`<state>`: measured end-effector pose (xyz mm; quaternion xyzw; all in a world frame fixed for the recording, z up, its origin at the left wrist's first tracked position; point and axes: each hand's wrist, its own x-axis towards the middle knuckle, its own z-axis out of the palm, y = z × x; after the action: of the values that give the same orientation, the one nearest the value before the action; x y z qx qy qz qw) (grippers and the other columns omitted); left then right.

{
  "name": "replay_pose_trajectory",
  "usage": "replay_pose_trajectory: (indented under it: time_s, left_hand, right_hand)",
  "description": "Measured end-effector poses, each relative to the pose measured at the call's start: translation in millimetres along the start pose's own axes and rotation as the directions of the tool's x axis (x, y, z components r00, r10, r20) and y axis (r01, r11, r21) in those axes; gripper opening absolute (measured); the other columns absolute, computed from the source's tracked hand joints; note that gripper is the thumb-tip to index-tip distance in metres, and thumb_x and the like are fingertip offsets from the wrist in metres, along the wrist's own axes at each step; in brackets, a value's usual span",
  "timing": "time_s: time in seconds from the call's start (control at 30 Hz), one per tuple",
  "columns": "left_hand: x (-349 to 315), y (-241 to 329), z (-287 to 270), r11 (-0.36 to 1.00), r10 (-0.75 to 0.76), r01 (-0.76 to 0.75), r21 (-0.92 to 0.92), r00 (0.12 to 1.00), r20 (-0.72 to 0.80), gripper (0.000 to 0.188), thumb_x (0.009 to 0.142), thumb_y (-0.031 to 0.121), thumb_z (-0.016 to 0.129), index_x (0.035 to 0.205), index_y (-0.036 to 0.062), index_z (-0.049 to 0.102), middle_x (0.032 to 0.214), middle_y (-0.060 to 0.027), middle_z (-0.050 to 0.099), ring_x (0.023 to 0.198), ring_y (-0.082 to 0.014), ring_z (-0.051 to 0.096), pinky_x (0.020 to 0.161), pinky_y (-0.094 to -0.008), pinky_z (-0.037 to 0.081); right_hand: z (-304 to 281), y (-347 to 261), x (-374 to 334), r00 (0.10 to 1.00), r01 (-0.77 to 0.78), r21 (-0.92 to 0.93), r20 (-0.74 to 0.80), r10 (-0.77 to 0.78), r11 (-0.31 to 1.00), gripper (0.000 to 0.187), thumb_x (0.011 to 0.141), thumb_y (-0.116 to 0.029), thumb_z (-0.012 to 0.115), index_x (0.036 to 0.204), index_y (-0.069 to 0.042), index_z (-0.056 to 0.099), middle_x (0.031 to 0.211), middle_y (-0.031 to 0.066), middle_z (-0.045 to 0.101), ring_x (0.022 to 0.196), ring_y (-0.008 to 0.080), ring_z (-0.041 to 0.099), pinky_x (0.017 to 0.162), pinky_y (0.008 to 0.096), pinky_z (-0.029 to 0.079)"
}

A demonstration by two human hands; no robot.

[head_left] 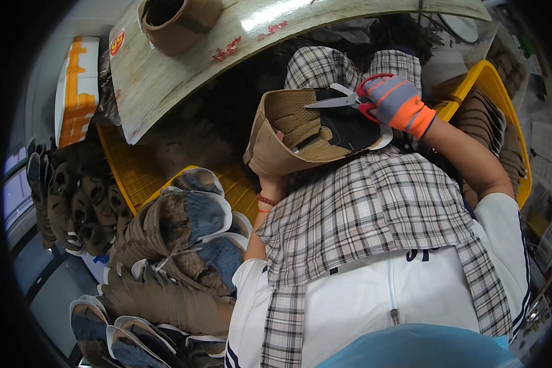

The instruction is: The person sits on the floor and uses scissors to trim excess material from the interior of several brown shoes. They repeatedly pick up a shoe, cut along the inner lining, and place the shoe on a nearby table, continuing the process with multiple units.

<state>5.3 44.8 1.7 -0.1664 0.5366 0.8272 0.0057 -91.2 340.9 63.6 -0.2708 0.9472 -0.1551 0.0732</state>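
A tan shoe upper [265, 144] with yellowish mesh and black lining is held above my lap, its opening turned up. My left hand [274, 184] grips it from below at the left end. Most of that hand is hidden behind the upper, though a fingertip shows inside the opening. My right hand [398, 105], in a grey and orange glove, is closed on red-handled scissors [334, 103]. Their blades are apart and lie over the black lining near the upper's far edge.
Stacked brown uppers with blue lining [205, 211] fill my left side, beside a yellow crate [126, 168]. Another yellow crate [522, 141] holds nested uppers on my right. A wood-patterned table [184, 80] ahead carries one brown upper [181, 27].
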Motion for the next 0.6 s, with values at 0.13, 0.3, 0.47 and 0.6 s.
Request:
replay_pose_trajectory:
  time_s: [0.13, 0.3, 0.47, 0.6]
  left_hand:
    - [-8, 20, 21, 0.998, -0.063, 0.063, -0.008, 0.998, 0.004, 0.046, 0.091, 0.018, 0.067, 0.132, 0.0057, 0.051, 0.126, -0.0051, 0.056, 0.114, -0.0161, 0.053, 0.098, -0.0332, 0.044]
    - [-7, 32, 32, 0.997, 0.021, -0.022, 0.078, 1.000, 0.018, 0.044, 0.091, 0.020, 0.068, 0.130, 0.0046, 0.052, 0.122, -0.0043, 0.057, 0.109, -0.0155, 0.055, 0.094, -0.0316, 0.046]
    - [-3, 16, 13, 0.962, 0.162, -0.172, 0.211, 0.985, 0.064, 0.042, 0.090, 0.019, 0.069, 0.126, 0.0037, 0.053, 0.117, -0.0043, 0.058, 0.105, -0.0161, 0.056, 0.089, -0.0301, 0.048]
    - [-1, 4, 0, 0.992, -0.116, 0.115, -0.045, 0.993, -0.019, 0.039, 0.089, 0.019, 0.070, 0.122, 0.0034, 0.055, 0.115, -0.0045, 0.059, 0.101, -0.0167, 0.057, 0.087, -0.0299, 0.048]
  right_hand:
    - [-5, -10, 9, 0.969, 0.177, -0.080, -0.160, -0.188, 0.981, 0.031, 0.072, -0.028, 0.076, 0.097, -0.012, 0.066, 0.088, 0.0081, 0.066, 0.084, 0.0277, 0.064, 0.074, 0.0376, 0.050]
    - [-2, 4, 16, 0.999, 0.036, -0.071, 0.018, -0.035, 0.997, 0.033, 0.072, -0.030, 0.076, 0.098, -0.012, 0.065, 0.087, 0.0089, 0.067, 0.082, 0.0276, 0.065, 0.073, 0.0377, 0.051]
    - [-9, 25, -2, 0.982, 0.174, -0.221, -0.029, -0.185, 0.960, 0.042, 0.066, -0.029, 0.078, 0.101, -0.011, 0.063, 0.091, 0.0065, 0.062, 0.087, 0.0276, 0.060, 0.078, 0.0377, 0.047]
    - [-15, 20, 2, 0.949, 0.267, -0.264, -0.097, -0.301, 0.927, 0.043, 0.066, -0.030, 0.077, 0.102, -0.011, 0.062, 0.090, 0.0059, 0.061, 0.085, 0.0272, 0.059, 0.077, 0.0379, 0.045]
